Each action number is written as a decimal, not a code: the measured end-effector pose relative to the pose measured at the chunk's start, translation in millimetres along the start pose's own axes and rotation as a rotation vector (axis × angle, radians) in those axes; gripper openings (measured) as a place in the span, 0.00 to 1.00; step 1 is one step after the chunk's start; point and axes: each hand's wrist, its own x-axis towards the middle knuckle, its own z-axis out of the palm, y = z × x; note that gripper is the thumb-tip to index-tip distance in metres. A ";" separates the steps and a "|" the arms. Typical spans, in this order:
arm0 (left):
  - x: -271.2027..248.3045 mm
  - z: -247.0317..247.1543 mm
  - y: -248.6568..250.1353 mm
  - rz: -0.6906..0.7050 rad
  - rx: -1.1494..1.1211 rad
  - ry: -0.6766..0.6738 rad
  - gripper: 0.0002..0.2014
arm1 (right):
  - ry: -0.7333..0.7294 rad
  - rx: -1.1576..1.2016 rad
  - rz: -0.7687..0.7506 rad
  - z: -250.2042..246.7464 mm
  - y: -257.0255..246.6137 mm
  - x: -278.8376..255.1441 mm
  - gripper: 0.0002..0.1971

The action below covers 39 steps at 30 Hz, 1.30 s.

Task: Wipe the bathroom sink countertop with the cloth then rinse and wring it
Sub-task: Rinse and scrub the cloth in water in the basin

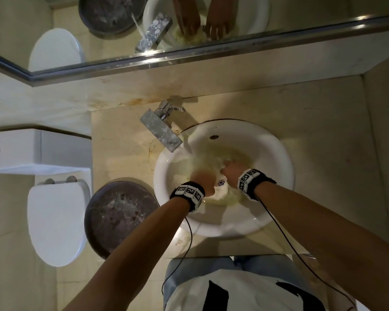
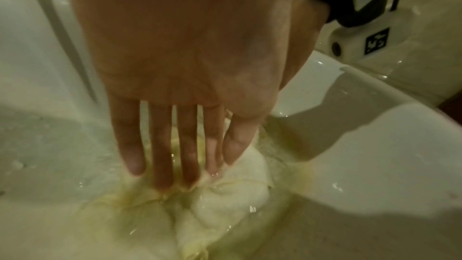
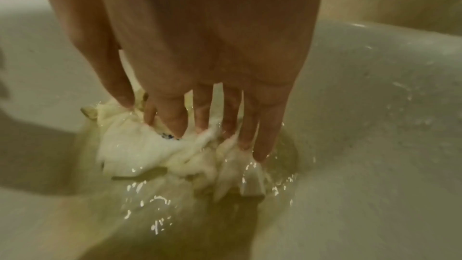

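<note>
A wet white cloth (image 1: pixel 220 187) with a small purple mark lies bunched at the bottom of the white sink basin (image 1: pixel 276 180), in shallow yellowish water. Both hands reach down into the basin. In the left wrist view my left hand (image 2: pixel 187 169) has straight, slightly spread fingers, and their tips press into the cloth (image 2: pixel 225 195). My right hand (image 3: pixel 200 131) also points straight down, its fingertips (image 3: pixel 260 153) pushed into the folds of the cloth (image 3: pixel 140 151) and its thumb against the cloth's edge. In the head view the left hand (image 1: pixel 202 178) and right hand (image 1: pixel 230 169) sit close together.
A square chrome faucet (image 1: pixel 161 129) juts over the basin's far-left rim. The beige marble countertop (image 1: pixel 323 135) surrounds the sink. A dark round bowl (image 1: pixel 121 218) of water overhangs the counter's left edge, above a white toilet (image 1: pixel 56 221). A mirror (image 1: pixel 301 14) runs along the back wall.
</note>
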 end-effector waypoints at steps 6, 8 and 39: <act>-4.2 -4.4 -4.6 -0.002 -0.081 -0.102 0.18 | -0.026 0.021 0.012 10.2 0.3 -2.0 0.24; -5.3 -5.4 -4.0 0.010 -0.123 -0.035 0.17 | 0.028 0.024 0.035 4.4 -4.6 0.1 0.22; -1.0 5.1 -16.6 -0.106 -0.493 0.015 0.22 | 0.186 0.163 0.137 30.3 6.6 3.8 0.36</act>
